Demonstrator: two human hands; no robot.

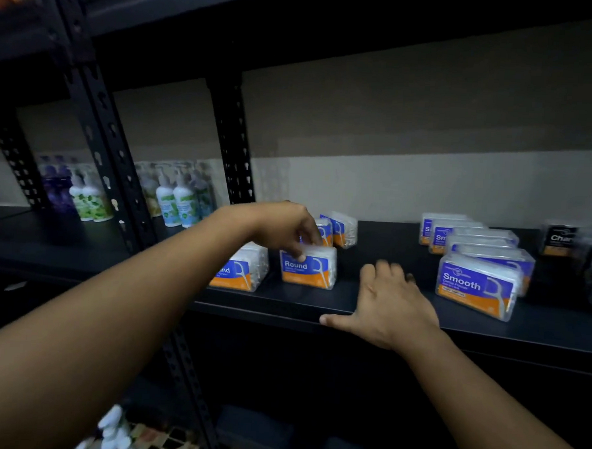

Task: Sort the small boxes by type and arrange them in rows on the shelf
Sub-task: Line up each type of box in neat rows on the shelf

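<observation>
- The dark shelf [318,304] had a bare strip along its front edge and an open stretch of board between the "Round" boxes and the "Smooth" boxes.
- The right hand [389,308] lay flat and released in that gap, palm down, thumb along the front lip, holding nothing.
- The left hand [284,229] reached over from the left, fingertips pinching the top of the Round box [308,266], which stood upright on the shelf.
- A second Round box [240,273] stood just beside it to the left, near the front edge; two more Round boxes [340,230] stood behind.
- The Smooth boxes [476,285] ran in a row from front to back on the right, well apart from the Round group.
- A black-labelled box [559,240] sat at the far right.
- Pump bottles [176,201] stood in the neighbouring bay past the upright post [235,142].
</observation>
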